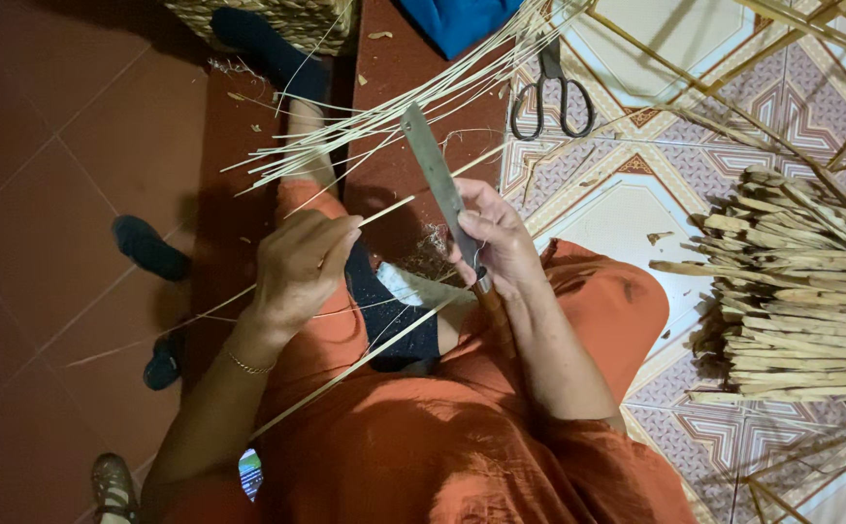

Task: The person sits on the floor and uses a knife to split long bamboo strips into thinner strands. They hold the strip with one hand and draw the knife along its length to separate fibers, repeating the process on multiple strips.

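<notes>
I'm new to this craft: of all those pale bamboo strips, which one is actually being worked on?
The single thin pale strip pinched by the left hand, running across the lap beside the long metal knife in the right hand; the others lie loose on the floor.

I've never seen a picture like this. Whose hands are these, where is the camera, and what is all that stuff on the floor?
There is one picture, taken by a camera worn on a person's head and looking down at their lap. No machine is involved: both hands belong to that person, who sits in orange clothes.

The left hand pinches a thin pale bamboo strip that runs across the lap. The right hand grips a long flat metal knife blade, pointing away from the body.

On the patterned floor tiles lie black-handled scissors, and to the right a bundle of thicker split bamboo sticks. A fan of fine pale strips spreads out ahead of the hands. A dark cloth pad lies on the knee.
</notes>
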